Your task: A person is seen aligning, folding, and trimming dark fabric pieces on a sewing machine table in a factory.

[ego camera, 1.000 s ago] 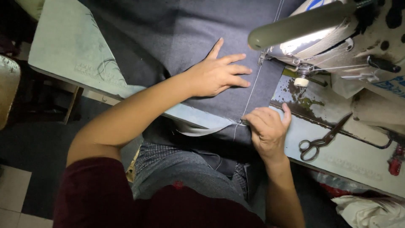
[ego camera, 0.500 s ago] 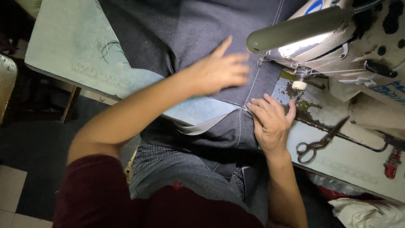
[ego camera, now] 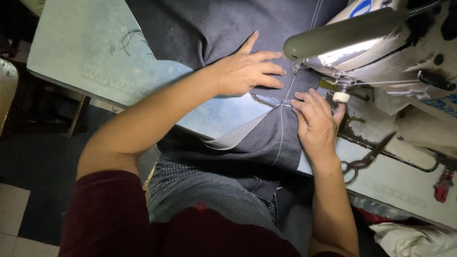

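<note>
Compared with the frame half a second earlier, left hand (ego camera: 245, 71) has settled flat and sharp on the cloth (ego camera: 223, 33), no longer blurred by motion; right hand (ego camera: 316, 121) has slid slightly up the seam toward the needle area, and the cloth edge has drawn in with it.

Left hand: palm down, fingers spread and extended toward the machine (ego camera: 381, 52), pressing the dark grey cloth against the table (ego camera: 85, 52). It grips nothing; the hand lies open on the fabric.

Right hand: fingers (ego camera: 302, 102) curled together at the pale stitch line (ego camera: 282, 128), fingertips pinching or pressing a fold of cloth just below the presser foot. Whether the fold is truly nipped between thumb and fingers cannot be told; the thumb is hidden beneath the hand.

Cloth: spread across the table from the top edge of view, passing under both hands and beneath the machine arm, then hanging over the table's near edge onto the person's lap. A lighter underside (ego camera: 238, 138) shows where one flap turns over at the table edge.

Machine: worn cream body at upper right, with a lit lamp beneath a cylindrical arm (ego camera: 342, 33) and a small white knob (ego camera: 341, 97) beside the right fingertips.

Scissors (ego camera: 366, 159): lying on the table, right of the right wrist, apart from it.

Rag (ego camera: 414, 238): white, bunched at lower right below the table.
</note>
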